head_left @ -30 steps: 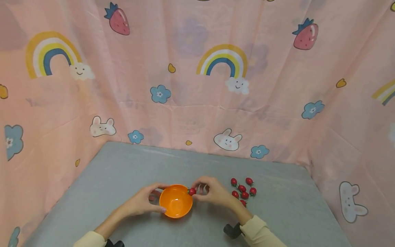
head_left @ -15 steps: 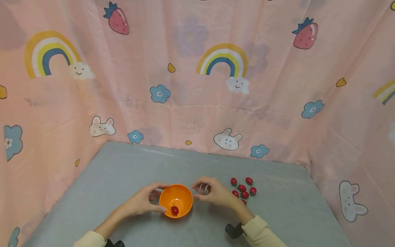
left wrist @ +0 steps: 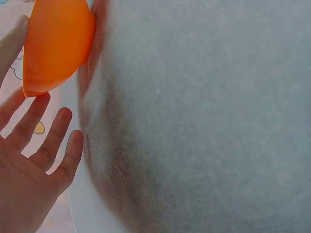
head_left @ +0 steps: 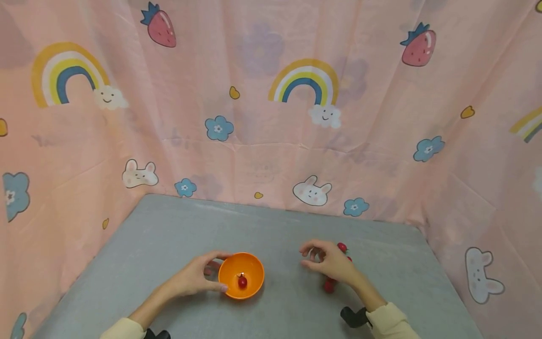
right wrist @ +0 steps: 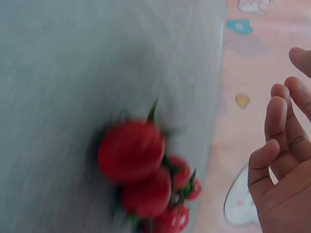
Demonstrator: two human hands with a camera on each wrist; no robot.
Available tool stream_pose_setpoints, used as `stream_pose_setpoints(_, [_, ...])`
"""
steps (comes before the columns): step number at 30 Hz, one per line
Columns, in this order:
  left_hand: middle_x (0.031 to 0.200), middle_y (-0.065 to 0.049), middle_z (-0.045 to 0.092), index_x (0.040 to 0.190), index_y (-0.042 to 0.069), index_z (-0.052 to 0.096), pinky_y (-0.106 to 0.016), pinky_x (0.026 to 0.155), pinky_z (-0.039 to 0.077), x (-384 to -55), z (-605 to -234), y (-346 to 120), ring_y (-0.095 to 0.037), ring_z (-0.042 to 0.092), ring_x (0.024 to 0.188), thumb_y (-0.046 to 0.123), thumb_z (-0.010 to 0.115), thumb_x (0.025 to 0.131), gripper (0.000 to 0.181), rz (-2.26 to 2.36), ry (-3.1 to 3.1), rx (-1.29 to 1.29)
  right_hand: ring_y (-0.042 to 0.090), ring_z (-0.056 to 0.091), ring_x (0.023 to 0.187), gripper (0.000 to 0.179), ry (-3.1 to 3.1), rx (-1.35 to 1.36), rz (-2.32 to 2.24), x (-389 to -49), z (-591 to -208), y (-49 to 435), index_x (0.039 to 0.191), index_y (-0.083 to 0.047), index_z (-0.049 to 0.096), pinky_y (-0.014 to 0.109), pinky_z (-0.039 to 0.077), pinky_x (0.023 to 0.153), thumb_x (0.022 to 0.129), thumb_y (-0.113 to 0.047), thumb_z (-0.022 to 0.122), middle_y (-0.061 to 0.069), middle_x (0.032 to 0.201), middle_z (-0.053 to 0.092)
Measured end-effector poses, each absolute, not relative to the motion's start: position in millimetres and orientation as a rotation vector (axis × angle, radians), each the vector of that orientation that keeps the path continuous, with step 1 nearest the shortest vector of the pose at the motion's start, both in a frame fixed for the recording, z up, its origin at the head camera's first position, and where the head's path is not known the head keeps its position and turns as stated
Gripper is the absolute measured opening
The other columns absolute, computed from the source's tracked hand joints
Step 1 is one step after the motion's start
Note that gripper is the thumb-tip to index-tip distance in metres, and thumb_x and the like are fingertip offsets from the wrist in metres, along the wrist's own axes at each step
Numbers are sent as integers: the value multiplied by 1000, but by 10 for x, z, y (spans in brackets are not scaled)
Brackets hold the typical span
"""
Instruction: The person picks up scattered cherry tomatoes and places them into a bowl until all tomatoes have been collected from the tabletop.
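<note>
An orange bowl (head_left: 230, 270) sits on the table with one red cherry tomato (head_left: 242, 282) in its bottom. My left hand (head_left: 194, 278) holds the bowl from the left, thumb at the near rim and index finger at the far rim; the left wrist view shows the bowl's outer side (left wrist: 58, 46) between thumb and fingers. My right hand (head_left: 329, 261) is over the group of cherry tomatoes on the right, fingers loosely bent with nothing between them. In the right wrist view several tomatoes (right wrist: 131, 151) with green stems lie close together. The hand hides most of them from above.
A grey cloth (head_left: 271, 230) covers the table. Pink curtains (head_left: 262, 160) printed with rainbows and rabbits stand along its back and sides. Dark camera mounts (head_left: 354, 317) sit at the wrists.
The tomato my right hand pinched at the bowl's rim dropped in and rolled to the bottom. That hand then moved right, over the other tomatoes. My left hand stays on the bowl.
</note>
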State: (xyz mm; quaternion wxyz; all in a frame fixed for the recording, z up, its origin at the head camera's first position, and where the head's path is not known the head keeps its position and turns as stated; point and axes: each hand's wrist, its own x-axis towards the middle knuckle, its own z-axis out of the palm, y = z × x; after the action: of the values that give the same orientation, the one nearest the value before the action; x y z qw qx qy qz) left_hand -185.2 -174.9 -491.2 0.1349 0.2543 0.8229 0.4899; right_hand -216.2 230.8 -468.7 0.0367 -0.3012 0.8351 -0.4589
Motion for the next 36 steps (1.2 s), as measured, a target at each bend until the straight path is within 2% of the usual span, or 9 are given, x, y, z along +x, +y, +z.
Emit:
stream_pose_setpoints(3, [139, -8, 58, 141, 10, 56, -48, 94, 51, -1847, -4907, -1747, -28, 60, 113, 23, 87, 84, 66, 1422, 2384, 737, 18, 60, 75, 22, 2581, -951, -1451, -2161, -4706, 2475, 108, -13, 70, 28, 50, 61, 89, -11, 81, 9, 95, 68])
stream_pose_setpoints(7, [139, -8, 57, 141, 10, 56, -48, 94, 51, -1844, -4901, -1744, -27, 60, 114, 22, 87, 83, 67, 1425, 2381, 733, 19, 59, 71, 21, 2601, -942, -1472, -2153, -4731, 2667, 108, -9, 70, 28, 49, 58, 90, -9, 80, 5, 94, 67])
stream_pose_setpoints(14, [140, -7, 57, 141, 10, 56, -47, 95, 51, -1843, -4901, -1735, -27, 60, 114, 22, 87, 84, 67, 1422, 2375, 732, 19, 59, 74, 21, 2706, -833, -1428, -2106, -4735, 2967, 109, -3, 69, 29, 50, 62, 91, -9, 78, 0, 92, 66])
stream_pose_setpoints(20, [140, -7, 57, 141, 10, 56, -47, 95, 51, -1844, -4913, -1732, -27, 60, 114, 23, 86, 84, 66, 1420, 2373, 734, 16, 61, 76, 20, 2791, -744, -1389, -2046, -4775, 3234, 108, -2, 69, 29, 50, 63, 91, -5, 77, 6, 97, 68])
stream_pose_setpoints(25, [140, -8, 57, 141, 10, 56, -47, 94, 51, -1844, -4920, -1740, -27, 60, 113, 23, 86, 84, 66, 1421, 2376, 742, 16, 61, 75, 20, 2830, -705, -1349, -2018, -4824, 3404, 109, -1, 69, 30, 52, 64, 91, -5, 77, 5, 97, 69])
stream_pose_setpoints(30, [140, -8, 57, 141, 11, 56, -48, 93, 50, -1845, -4918, -1750, -29, 59, 114, 24, 87, 83, 67, 1413, 2397, 752, 16, 61, 76, 26, 2851, -621, -1316, -2018, -4872, 3497, 111, 0, 69, 30, 53, 66, 88, -7, 80, 8, 100, 69])
stream_pose_setpoints(36, [140, -8, 56, 142, 11, 55, -49, 94, 50, -1840, -4903, -1747, -29, 59, 115, 23, 87, 84, 67, 1417, 2385, 741, 22, 60, 81, 44, 2845, -485, -1268, -2030, -4929, 3527, 119, 0, 66, 30, 52, 68, 83, -16, 87, 13, 108, 66])
